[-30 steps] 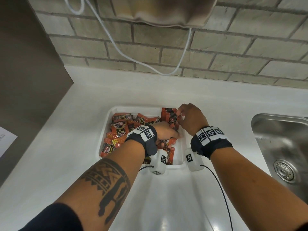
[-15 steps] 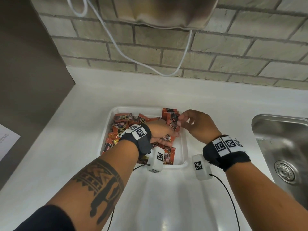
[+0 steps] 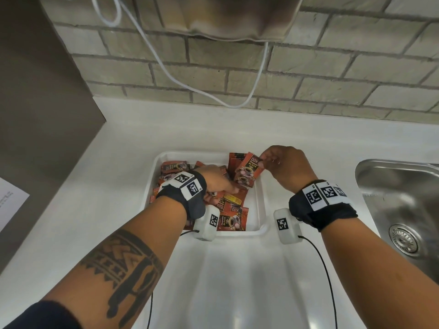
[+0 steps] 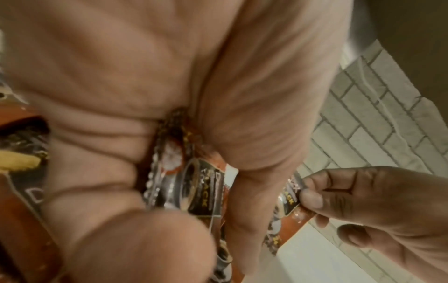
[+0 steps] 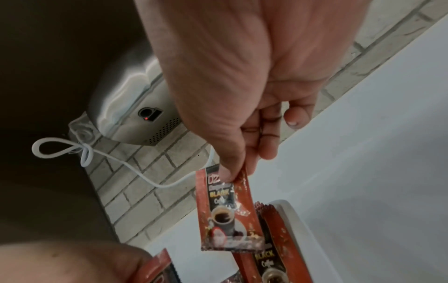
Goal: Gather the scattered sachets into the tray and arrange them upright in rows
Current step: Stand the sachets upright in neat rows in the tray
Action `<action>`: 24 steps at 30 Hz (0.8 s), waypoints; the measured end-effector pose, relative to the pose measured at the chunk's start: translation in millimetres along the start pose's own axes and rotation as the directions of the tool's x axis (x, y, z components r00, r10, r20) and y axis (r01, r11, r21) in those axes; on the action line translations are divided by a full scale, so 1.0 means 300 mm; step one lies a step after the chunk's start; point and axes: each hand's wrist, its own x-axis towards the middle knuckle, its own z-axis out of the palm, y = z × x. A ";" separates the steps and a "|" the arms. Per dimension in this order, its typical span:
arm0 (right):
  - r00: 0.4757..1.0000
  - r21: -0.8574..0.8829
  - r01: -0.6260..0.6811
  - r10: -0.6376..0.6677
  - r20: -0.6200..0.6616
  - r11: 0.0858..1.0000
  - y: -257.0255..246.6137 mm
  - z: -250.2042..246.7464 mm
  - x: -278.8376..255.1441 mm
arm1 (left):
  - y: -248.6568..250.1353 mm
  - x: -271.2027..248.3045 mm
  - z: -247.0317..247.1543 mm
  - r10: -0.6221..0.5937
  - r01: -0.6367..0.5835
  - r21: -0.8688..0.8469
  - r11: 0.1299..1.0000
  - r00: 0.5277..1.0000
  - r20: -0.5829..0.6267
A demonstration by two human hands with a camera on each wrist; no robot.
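The white tray (image 3: 257,205) on the counter holds several red coffee sachets (image 3: 231,210) in a loose heap, with a few upright sachets (image 3: 235,162) at its back right. My right hand (image 3: 268,160) pinches one sachet (image 3: 249,170) by its top corner, so it hangs over the tray's back right. The right wrist view shows thumb and forefinger (image 5: 235,172) on that sachet (image 5: 225,212) above the tray rim (image 5: 298,226). My left hand (image 3: 222,187) is down in the heap. In the left wrist view its curled fingers (image 4: 121,172) grip a few sachets (image 4: 194,183) against the thumb.
A steel sink (image 3: 399,205) lies to the right of the tray. A hand dryer (image 3: 228,17) hangs on the brick wall above, with a white cable (image 3: 190,86) looping down. A dark panel bounds the counter's left side, where a paper sheet (image 3: 9,203) lies.
My right hand has drawn one sachet up from the tray's back right and now holds it hanging. The left hand stays in the heap, shifted slightly.
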 end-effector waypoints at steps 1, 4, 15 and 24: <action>1.000 -0.031 -0.011 0.011 0.004 0.999 0.001 0.007 0.005 | 0.002 0.001 0.000 0.011 -0.011 0.023 1.000 1.000 0.005; 0.998 -0.107 -0.029 0.034 0.053 0.994 0.002 0.043 0.016 | 0.029 0.001 0.032 0.042 -0.049 0.070 0.996 0.994 0.105; 0.995 -0.414 -0.027 0.063 0.074 0.910 -0.010 0.115 0.039 | 0.074 0.073 0.130 0.043 -0.049 0.026 0.998 0.980 0.196; 1.000 -0.242 -0.026 0.029 0.008 0.970 -0.015 0.105 0.052 | 0.076 0.095 0.128 0.067 -0.066 -0.006 0.998 0.992 0.109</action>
